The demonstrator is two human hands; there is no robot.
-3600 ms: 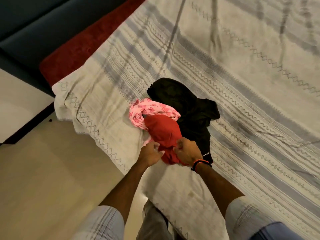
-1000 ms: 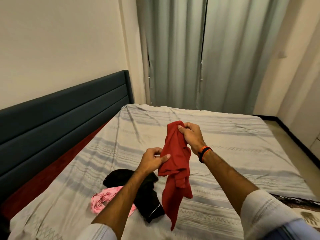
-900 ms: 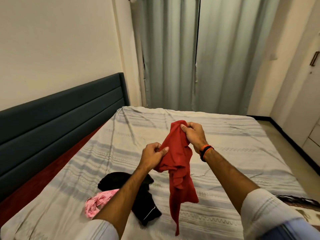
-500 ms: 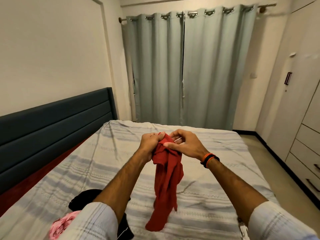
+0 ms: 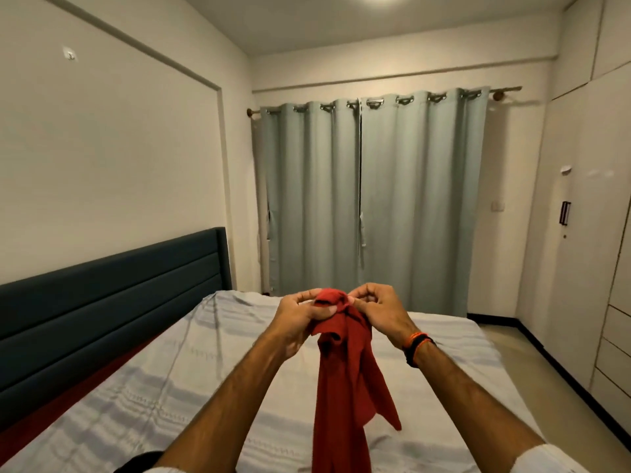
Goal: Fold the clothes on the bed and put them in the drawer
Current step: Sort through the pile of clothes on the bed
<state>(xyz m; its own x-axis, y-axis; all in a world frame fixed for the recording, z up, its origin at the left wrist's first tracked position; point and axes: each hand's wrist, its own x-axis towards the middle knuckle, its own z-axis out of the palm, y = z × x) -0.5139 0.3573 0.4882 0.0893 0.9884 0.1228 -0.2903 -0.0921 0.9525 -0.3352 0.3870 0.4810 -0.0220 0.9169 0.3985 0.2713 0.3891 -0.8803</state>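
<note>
Both hands pinch the bunched top of the red garment (image 5: 345,377), held up at chest height over the bed (image 5: 211,380). On one side of the bunch the left hand (image 5: 302,317) has its thumb and curled fingers clamped on the cloth; just across it the right hand (image 5: 377,310), with an orange-and-black band at the wrist, nips the fabric between thumb and forefinger. Below the grip the garment hangs in a twisted rope that runs off the bottom of the view, clear of the striped bedsheet.

A second ago the hands were apart, the right one high on the cloth and the left lower on its side; now they have closed together on one spot at the top, and the garment has been lifted higher. That reads as hunting for a hem or collar, so the piece is not yet opened out and folding proper has not begun.

Under the left forearm a sliver of a black garment (image 5: 136,463) shows at the bottom edge. To the right of the grip stands a wardrobe with drawers (image 5: 614,363), all closed, so nothing is stowed yet
</note>
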